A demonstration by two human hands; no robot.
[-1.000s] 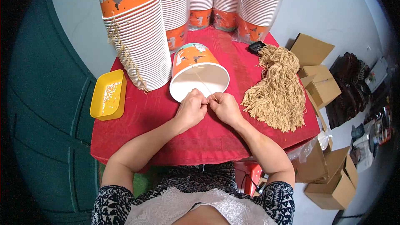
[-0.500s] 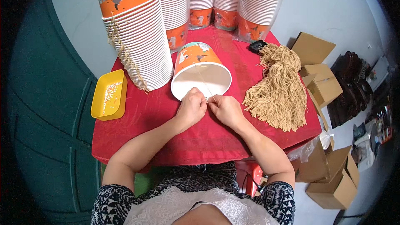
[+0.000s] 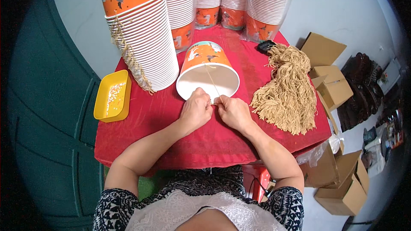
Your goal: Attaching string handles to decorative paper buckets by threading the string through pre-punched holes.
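An orange paper bucket with a white inside lies on its side, its mouth facing me. A thin tan string runs taut from the upper rim across the mouth to my right hand. My left hand is closed at the lower rim, close beside the right. Both hands pinch string, and a short bit of it shows between the fingertips. The fingers partly hide the lower rim, and whether a knot is there I cannot tell. To the right lies a thick bundle of tan strings.
Tall stacked buckets lean at the left, with strings hanging along their rims. More wrapped stacks stand at the back. A yellow tray holds small white pieces. A red cloth covers the table. Cardboard boxes lie on the right.
My fingertips have drawn slightly apart, and the short string between them shows more. The long string across the bucket's mouth has shifted a little and stays taut.
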